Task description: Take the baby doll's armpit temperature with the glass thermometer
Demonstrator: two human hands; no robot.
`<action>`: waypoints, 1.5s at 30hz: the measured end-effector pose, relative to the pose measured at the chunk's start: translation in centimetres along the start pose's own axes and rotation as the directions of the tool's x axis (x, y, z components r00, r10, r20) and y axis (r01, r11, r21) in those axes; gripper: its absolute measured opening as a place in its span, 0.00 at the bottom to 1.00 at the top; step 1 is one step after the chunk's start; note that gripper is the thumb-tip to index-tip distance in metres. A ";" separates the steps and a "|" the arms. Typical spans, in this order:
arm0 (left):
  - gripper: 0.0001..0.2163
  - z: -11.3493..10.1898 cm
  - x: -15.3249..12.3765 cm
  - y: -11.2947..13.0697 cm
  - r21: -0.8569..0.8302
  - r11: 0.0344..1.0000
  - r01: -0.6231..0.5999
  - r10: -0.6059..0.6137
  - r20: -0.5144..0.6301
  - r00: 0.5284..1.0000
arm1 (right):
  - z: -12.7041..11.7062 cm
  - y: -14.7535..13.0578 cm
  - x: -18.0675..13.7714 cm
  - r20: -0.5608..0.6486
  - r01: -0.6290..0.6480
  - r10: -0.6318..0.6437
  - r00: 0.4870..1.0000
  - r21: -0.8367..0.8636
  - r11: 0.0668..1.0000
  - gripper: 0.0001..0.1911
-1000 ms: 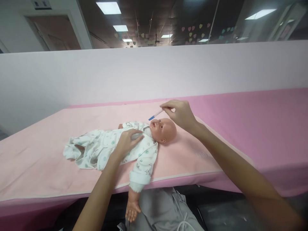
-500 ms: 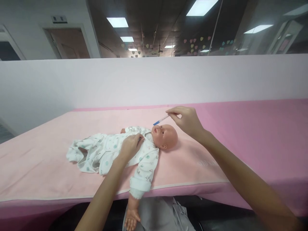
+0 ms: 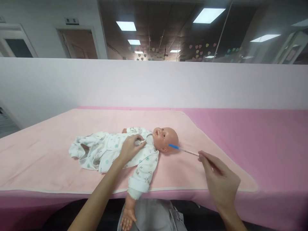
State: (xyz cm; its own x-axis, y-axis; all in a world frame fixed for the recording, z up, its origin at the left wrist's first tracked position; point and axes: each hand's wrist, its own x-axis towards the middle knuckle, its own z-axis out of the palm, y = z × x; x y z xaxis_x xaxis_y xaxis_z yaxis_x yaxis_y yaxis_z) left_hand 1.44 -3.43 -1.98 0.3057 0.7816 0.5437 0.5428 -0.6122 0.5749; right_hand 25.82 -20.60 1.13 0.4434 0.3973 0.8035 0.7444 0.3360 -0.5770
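Note:
A baby doll [image 3: 167, 136] lies on its back with its head to the right, dressed in a white patterned top [image 3: 141, 157]. My left hand [image 3: 131, 147] rests on its chest, with thumb and fingertips curled together at the cloth by the collar. Between the fingertips of my right hand [image 3: 220, 176] is one end of a thin, pale stick with a blue end [image 3: 189, 151], like a glass thermometer. The blue end points left, in front of the side of the doll's head; I cannot tell whether it touches.
A peach blanket [image 3: 48, 154] with a pale edge lies under the doll, over a pink table cover [image 3: 264, 144]. A low white wall [image 3: 154, 85] stands behind. One doll arm [image 3: 128, 213] hangs over the front edge, above a person's grey-clothed lap [image 3: 151, 213].
My right hand has come down and to the right, nearer me, carrying the stick away from above the doll's mouth. My left hand stays on the chest, its thumb more spread from the palm.

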 end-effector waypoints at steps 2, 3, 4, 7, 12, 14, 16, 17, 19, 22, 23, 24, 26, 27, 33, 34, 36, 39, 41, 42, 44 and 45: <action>0.11 0.0 0.4 0.0 -0.124 0.989 0.080 -0.079 0.013 0.997 | 0.9 -0.6 -0.3 0.034 0.086 -0.088 0.996 0.045 0.995 0.06; 0.12 -0.1 0.7 0.0 -0.201 0.972 0.120 -0.118 0.018 0.993 | 1.7 -1.1 0.0 0.062 0.161 -0.165 0.984 0.070 0.984 0.06; 0.14 -0.1 1.1 -0.1 -0.286 0.945 0.156 -0.160 0.009 0.987 | 2.7 -1.6 0.6 0.097 0.237 -0.246 0.964 0.098 0.967 0.07; 0.17 -0.8 2.1 -0.5 -0.524 0.821 0.229 -0.308 -0.068 0.949 | 6.5 -2.8 2.8 0.251 0.384 -0.420 0.872 0.180 0.906 0.09; 0.20 -2.0 3.5 -0.5 -0.633 0.718 0.291 -0.382 -0.009 0.924 | 13.4 -3.1 5.1 0.615 0.500 -0.493 0.616 0.178 0.847 0.12; 0.20 -2.0 3.7 0.0 -0.643 0.718 0.268 -0.344 0.008 0.939 | 15.9 -3.1 5.5 0.745 0.504 -0.418 0.520 0.128 0.854 0.11; 0.18 -1.8 3.8 0.5 -0.644 0.728 0.237 -0.299 0.013 0.954 | 18.0 -3.2 5.7 0.819 0.508 -0.342 0.460 0.073 0.858 0.11; 0.17 -1.8 3.7 0.8 -0.636 0.739 0.224 -0.276 0.018 0.961 | 19.0 -3.2 5.8 0.842 0.518 -0.313 0.440 0.047 0.854 0.10; 0.15 -2.0 3.5 1.2 -0.599 0.773 0.210 -0.224 0.052 0.973 | 20.5 -3.2 6.0 0.876 0.540 -0.265 0.404 0.006 0.842 0.08; 0.14 -3.1 3.6 0.9 -0.464 0.854 0.235 -0.146 0.220 0.965 | 21.4 -3.2 6.4 0.914 0.562 -0.185 0.361 -0.055 0.825 0.04; 0.14 -3.5 3.9 0.6 -0.397 0.890 0.226 -0.127 0.260 0.957 | 21.2 -3.2 6.5 0.922 0.572 -0.174 0.347 -0.062 0.818 0.03; 0.13 -4.0 4.4 0.1 -0.321 0.926 0.197 -0.116 0.255 0.960 | 20.8 -3.3 6.5 0.927 0.595 -0.183 0.327 -0.052 0.802 0.04; 0.13 -4.3 5.7 -1.1 -0.162 0.980 0.116 -0.100 0.105 0.989 | 19.7 -3.5 6.4 0.927 0.677 -0.263 0.268 0.014 0.736 0.07; 0.13 -4.1 6.5 -1.7 -0.087 0.992 0.088 -0.089 -0.008 0.996 | 19.0 -3.5 6.1 0.921 0.724 -0.315 0.229 0.056 0.688 0.09; 0.14 0.2 9.0 -4.0 0.265 0.960 0.086 -0.129 0.147 0.981 | 15.0 -2.9 4.3 0.915 0.815 -0.378 0.142 0.109 0.569 0.08; 0.14 0.8 8.9 -4.1 0.295 0.952 0.084 -0.148 0.201 0.968 | 14.4 -2.7 4.4 0.912 0.792 -0.382 0.148 0.122 0.598 0.08; 0.16 1.4 8.5 -4.1 0.338 0.937 0.089 -0.182 0.254 0.950 | 13.3 -2.3 5.2 0.894 0.701 -0.402 0.199 0.157 0.696 0.08; 0.19 1.2 8.3 -4.2 0.388 0.916 0.102 -0.230 0.299 0.926 | 12.1 -0.8 7.5 0.840 0.466 -0.352 0.413 0.138 0.874 0.11; 0.20 0.9 8.4 -4.2 0.408 0.908 0.101 -0.252 0.335 0.908 | 12.0 0.9 9.1 0.770 0.251 -0.214 0.601 0.073 0.965 0.11; 0.20 0.9 8.4 -4.3 0.411 0.907 0.096 -0.253 0.346 0.903 | 12.2 1.9 9.7 0.729 0.129 -0.127 0.673 0.054 0.990 0.11; 0.22 0.9 8.6 -4.5 0.414 0.907 0.079 -0.246 0.366 0.898 | 12.9 3.8 10.3 0.676 -0.112 0.045 0.735 0.056 0.992 0.12; 0.23 1.0 8.6 -4.6 0.419 0.905 0.070 -0.243 0.375 0.895 | 13.4 4.7 10.4 0.694 -0.221 0.112 0.711 0.070 0.973 0.13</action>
State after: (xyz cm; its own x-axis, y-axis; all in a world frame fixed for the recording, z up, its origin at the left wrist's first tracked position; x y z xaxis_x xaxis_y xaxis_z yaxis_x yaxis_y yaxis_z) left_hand 2.29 6.23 -0.57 0.4352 0.8926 0.1175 0.8403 -0.4496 0.3028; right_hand 27.21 -3.49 4.83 0.0522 0.9127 0.4054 0.5913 0.2989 -0.7491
